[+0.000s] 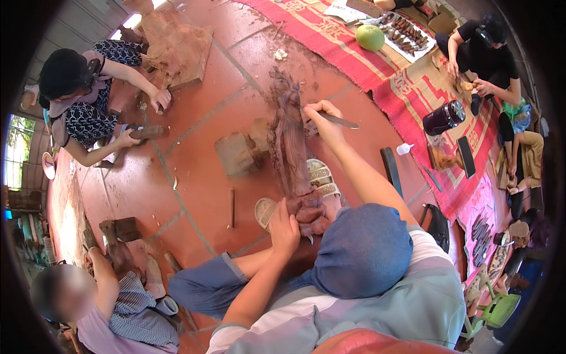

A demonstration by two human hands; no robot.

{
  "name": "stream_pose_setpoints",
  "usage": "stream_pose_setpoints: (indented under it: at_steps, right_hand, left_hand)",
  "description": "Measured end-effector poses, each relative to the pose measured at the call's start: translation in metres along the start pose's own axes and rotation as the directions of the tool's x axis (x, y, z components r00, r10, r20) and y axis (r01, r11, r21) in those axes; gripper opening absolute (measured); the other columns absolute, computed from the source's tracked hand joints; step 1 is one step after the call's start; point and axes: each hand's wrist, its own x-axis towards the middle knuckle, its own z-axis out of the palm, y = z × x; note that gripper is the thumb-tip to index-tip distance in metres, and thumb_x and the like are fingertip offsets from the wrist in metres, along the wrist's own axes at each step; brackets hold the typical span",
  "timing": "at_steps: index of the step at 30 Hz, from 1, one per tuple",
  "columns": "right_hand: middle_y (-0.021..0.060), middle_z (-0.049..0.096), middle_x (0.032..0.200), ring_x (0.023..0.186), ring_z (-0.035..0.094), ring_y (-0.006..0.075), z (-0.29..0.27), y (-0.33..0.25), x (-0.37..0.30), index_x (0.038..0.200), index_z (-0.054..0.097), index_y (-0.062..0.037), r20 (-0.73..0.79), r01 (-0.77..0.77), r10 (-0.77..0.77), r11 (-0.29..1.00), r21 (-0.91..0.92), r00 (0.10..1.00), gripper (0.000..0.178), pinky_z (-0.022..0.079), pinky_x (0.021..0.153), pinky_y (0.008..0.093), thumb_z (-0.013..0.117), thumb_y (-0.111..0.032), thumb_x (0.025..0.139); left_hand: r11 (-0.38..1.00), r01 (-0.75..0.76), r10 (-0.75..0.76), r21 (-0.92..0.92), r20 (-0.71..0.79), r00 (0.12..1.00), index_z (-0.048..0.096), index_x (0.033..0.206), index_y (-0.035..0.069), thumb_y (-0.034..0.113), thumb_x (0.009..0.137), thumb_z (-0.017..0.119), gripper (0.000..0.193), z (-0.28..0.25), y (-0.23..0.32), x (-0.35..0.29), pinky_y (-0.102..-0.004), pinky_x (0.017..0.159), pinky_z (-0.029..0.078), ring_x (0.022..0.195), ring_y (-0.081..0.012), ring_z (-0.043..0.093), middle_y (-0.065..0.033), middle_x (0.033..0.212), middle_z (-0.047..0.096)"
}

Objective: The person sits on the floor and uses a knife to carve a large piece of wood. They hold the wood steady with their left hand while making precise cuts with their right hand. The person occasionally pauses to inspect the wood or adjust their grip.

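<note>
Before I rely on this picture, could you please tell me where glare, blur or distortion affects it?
Head view: daylight partly washes out the window at far left; head view: the person at lower left has a blurred face; head view: the red mat looks bowed by the lens, while the carved figure looks fairly clear.
</note>
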Motion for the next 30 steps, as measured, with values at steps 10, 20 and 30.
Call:
stream_pose_setpoints:
  at_steps: [10,20,30]
  right_hand:
    - [0.0039,0.058,0.07,0.068,0.054,0.0115,-0.003,-0.005,-0.014,0.069,0.061,-0.0011,0.06,0.026,-0.023,0.998,-0.053,0.998,0.017,0.042,0.062,0.0266,0.07,-0.013,0.077]
    - [0.0085,0.061,0.073,0.066,0.059,0.0171,0.002,-0.013,-0.001,0.071,0.062,-0.0007,0.114,0.165,-0.144,0.965,-0.205,0.983,0.016,0.047,0.062,0.0307,0.07,-0.015,0.073]
    - [0.0074,0.062,0.074,0.072,0.059,0.0146,-0.004,-0.017,-0.004,0.072,0.062,-0.0008,0.222,0.055,-0.004,0.973,-0.223,0.975,0.018,0.047,0.067,0.0293,0.069,-0.017,0.074]
  left_hand:
    - [1.0,-0.002,0.002,-0.018,-0.007,1.0,0.04,0.133,-0.004,0.013,0.085,0.048,0.052,-0.001,0.001,-0.003,-0.0485,0.095,0.039,0.113,-0.0422,0.049,-0.0276,0.124,0.05]
    - [1.0,0.01,-0.01,-0.003,0.003,1.0,0.04,0.134,-0.004,0.013,0.086,0.048,0.051,0.001,-0.001,-0.001,-0.048,0.096,0.038,0.114,-0.0408,0.048,-0.026,0.126,0.049]
    - [1.0,0.02,-0.02,-0.001,0.008,1.0,0.038,0.136,-0.001,0.014,0.086,0.048,0.053,0.0,-0.005,-0.003,-0.0479,0.096,0.037,0.115,-0.0413,0.048,-0.0256,0.127,0.048]
